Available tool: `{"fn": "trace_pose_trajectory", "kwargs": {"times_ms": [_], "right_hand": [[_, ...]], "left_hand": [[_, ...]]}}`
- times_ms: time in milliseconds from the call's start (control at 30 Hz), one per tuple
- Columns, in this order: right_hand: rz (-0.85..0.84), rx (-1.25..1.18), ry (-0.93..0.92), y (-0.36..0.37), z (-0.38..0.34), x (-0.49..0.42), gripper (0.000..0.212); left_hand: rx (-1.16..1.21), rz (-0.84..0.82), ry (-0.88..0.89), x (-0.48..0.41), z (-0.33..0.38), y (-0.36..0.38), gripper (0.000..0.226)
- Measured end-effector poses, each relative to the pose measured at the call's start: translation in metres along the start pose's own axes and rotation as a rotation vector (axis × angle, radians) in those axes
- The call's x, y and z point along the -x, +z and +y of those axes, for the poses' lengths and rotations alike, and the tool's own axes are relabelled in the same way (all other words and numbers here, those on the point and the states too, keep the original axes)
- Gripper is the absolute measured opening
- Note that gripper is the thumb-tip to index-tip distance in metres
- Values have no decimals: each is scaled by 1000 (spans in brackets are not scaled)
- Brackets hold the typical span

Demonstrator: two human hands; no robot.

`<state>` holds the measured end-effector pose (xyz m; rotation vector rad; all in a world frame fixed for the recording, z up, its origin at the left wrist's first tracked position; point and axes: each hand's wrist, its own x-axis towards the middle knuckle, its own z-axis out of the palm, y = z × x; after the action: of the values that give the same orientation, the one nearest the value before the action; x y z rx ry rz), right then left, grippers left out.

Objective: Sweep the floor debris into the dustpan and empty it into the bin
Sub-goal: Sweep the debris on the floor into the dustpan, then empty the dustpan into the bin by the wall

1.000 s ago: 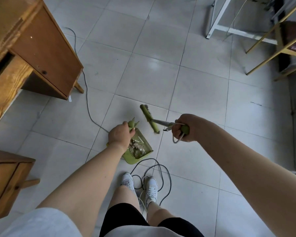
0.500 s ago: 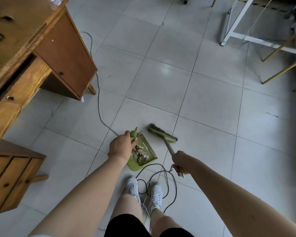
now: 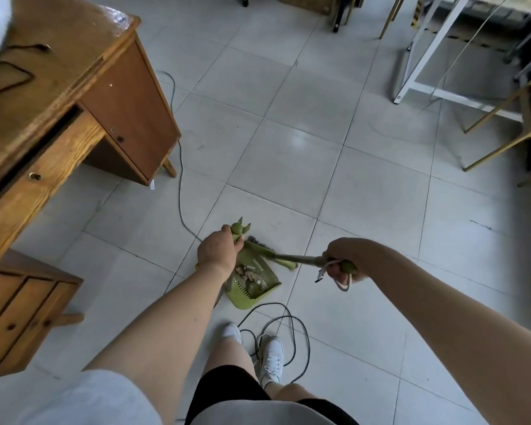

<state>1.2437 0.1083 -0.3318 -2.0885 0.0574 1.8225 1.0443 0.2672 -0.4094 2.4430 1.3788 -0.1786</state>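
Left hand [image 3: 218, 252] is clenched around the upright green handle of the dustpan [image 3: 252, 288], whose forked top pokes out above the knuckles. That dustpan is green plastic and sits low over the tiled floor [image 3: 304, 167], near the middle of the frame and just ahead of the person's white shoes [image 3: 270, 358]; whether its lip touches the tiles cannot be told. Inside the pan lies a small heap of debris [image 3: 249, 273], pale scraps and brownish bits gathered toward the handle side. The right hand [image 3: 341, 262] grips the far end of the brush [image 3: 276, 256], fingers wrapped around the green knob of its handle, with a pale hanging loop dangling below the fist. The brush's metal shaft runs leftward from that hand, and its green head with dark bristles lies at the far edge of the dustpan, just beside the left hand. A black cable [image 3: 288, 329] curls in loops on the floor around the shoes and close to the pan's near edge; a second thin grey cord [image 3: 178, 167] runs from beside the pan up past the wooden desk [image 3: 74, 96] at the left. A low wooden drawer unit [image 3: 19, 311] stands near the lower left. At the upper right are a white metal frame [image 3: 423, 69] and gold-coloured chair legs [image 3: 503, 142], well apart from the sweeping.
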Motion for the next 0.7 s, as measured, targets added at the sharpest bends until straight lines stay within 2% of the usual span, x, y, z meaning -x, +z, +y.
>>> {"fn": "trace_pose_trajectory", "kwargs": {"times_ms": [200, 400, 700], "right_hand": [[104, 69, -31, -23, -23, 9, 24], [140, 27, -54, -15, -51, 12, 22], [61, -236, -128, 19, -133, 7, 24]], "left_hand": [[33, 40, -11, -7, 10, -25, 38], [105, 74, -43, -20, 15, -52, 38], [126, 96, -19, -74, -9, -95, 36]]}}
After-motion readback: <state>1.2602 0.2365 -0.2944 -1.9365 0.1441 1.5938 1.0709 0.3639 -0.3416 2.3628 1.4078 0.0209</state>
